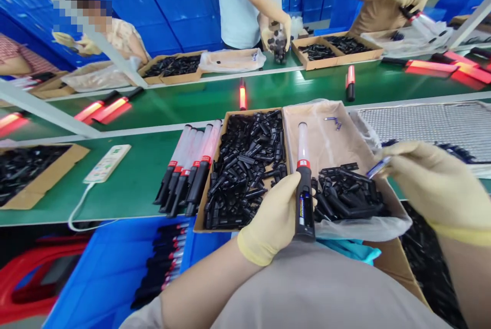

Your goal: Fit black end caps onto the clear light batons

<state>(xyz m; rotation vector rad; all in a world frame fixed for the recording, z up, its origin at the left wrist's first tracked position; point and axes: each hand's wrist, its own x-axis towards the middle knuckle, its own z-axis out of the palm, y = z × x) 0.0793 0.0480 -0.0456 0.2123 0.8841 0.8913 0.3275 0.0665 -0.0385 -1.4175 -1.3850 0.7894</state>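
Here my gloved left hand (pixel 270 224) grips the black-handled baton light with the clear tube (pixel 303 180), its long axis upright and a battery showing low in the handle. My right hand (pixel 433 183), off to its right, pinches a small blue-and-silver battery (pixel 378 167). No label is readable.

Baton (pixel 304 175) in gloved left hand (pixel 272 219)

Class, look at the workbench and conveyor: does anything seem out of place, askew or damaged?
One oddity: a lit red baton lies alone on the green conveyor, glowing. The baton in the left hand is unlit.
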